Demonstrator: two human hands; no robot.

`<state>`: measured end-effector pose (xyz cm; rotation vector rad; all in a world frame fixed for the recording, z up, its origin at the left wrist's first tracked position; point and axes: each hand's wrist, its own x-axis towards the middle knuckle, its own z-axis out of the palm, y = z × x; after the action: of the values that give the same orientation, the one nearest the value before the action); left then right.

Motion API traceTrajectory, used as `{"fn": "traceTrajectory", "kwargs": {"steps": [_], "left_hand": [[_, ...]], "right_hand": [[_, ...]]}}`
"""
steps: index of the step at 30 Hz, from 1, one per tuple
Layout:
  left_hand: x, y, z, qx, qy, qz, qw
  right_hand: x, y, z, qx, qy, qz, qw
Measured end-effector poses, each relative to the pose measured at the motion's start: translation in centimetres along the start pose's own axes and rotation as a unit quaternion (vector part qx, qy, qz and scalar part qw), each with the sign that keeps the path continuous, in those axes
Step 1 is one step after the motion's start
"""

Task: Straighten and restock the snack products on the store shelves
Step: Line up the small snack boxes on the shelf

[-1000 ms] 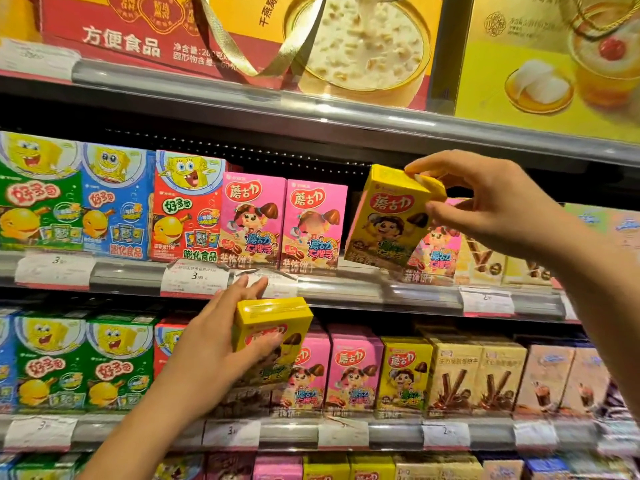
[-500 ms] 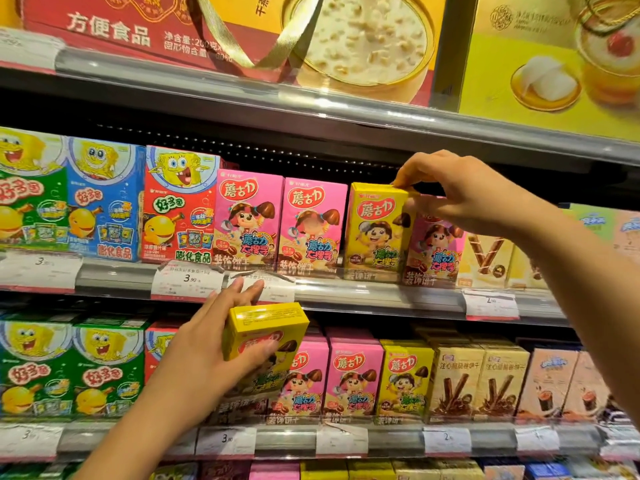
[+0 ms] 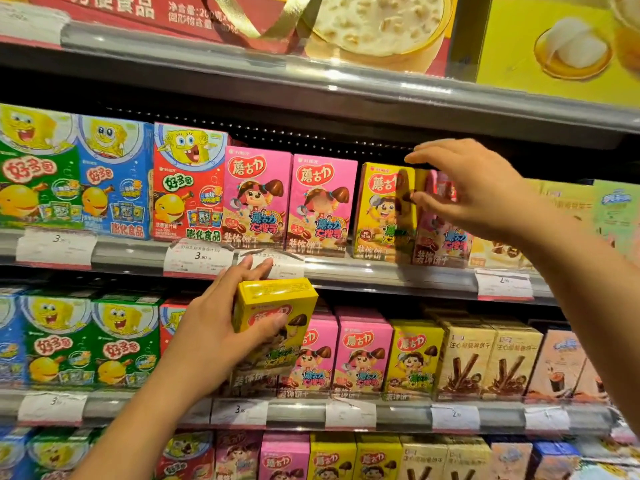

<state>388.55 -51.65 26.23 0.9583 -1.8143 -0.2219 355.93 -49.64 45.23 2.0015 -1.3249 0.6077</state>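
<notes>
Head view: at centre right the right hand point(image 3: 474, 188), fingers spread, hovers at the shelved yellow box point(image 3: 384, 211). Lower centre, the left hand point(image 3: 221, 327) grips a second yellow box point(image 3: 273, 299). Best slot it squarely, label forward.

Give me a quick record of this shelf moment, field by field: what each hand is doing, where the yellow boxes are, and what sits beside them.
Left hand: grips a yellow box in front of the middle shelf
Right hand: fingers spread, open, at the shelved yellow box; contact unclear
Shelved yellow box: upright on the upper shelf
Neighbours: pink boxes on its left, another pink box on its right
Far left: cartoon boxes
</notes>
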Motion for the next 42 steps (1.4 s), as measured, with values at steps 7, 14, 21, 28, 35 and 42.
{"fn": "traceTrajectory", "kwargs": {"steps": [7,14,21,28,35,42], "left_hand": [[-0.8,0.8,-0.2,-0.003,-0.024,0.005,1.0],[-8.1,0.8,1.4,-0.028,-0.054,-0.004,0.998],[-15.2,-4.9,2.7,0.009,-0.109,-0.127,0.986],[-20.7,-13.7,2.7,0.109,-0.093,-0.217,0.966],[-18.0,-17.2,4.5,0.326,-0.152,-0.109,0.927],[-14.6,-18.6,5.3,0.416,-0.247,-0.093,0.87]], "right_hand": [[-8.5,-8.5,4.4,0.185,0.06,-0.082,0.978],[-14.9,-15.7,11.1,0.356,-0.018,-0.049,0.933],[-19.5,-19.9,17.0,0.414,-0.084,0.01,0.906],[-23.1,-23.0,23.9,0.346,-0.147,0.065,0.924],[-24.1,-26.0,26.1,0.309,-0.142,0.127,0.932],[-24.8,-28.7,27.6,0.277,-0.11,0.167,0.94]]}}
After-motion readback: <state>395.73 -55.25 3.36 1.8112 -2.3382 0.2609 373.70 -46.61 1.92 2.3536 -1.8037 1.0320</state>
